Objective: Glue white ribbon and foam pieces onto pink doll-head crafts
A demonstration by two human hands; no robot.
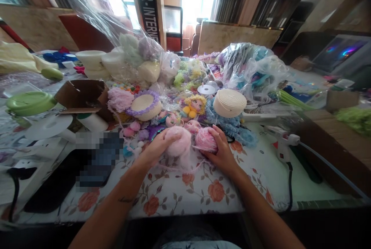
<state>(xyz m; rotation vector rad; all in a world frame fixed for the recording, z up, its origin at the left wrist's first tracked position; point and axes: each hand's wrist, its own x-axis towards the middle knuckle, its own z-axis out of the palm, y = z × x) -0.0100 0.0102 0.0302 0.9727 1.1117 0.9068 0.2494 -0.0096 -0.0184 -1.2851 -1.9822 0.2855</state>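
Note:
My left hand (160,144) is curled round the side of a fluffy pale-pink ball of yarn (179,143) above the flowered tablecloth. In my right hand (222,150) sits a smaller, glossier pink ball of yarn (205,141), gripped from its right side. A loose pink strand (191,170) trails below both balls. Just behind them lies a doll's head with pink hair (193,125), partly covered by the balls. Farther back are a doll with yellow curls (194,106) and another doll's head (173,119).
Behind my hands stand a woven round basket with purple trim (146,106) and a cream coil of ribbon (230,103). A glue gun (285,143) with a cord lies at right. At left are a cardboard box (82,96), white spools (46,129) and a blurred-out dark object (100,160).

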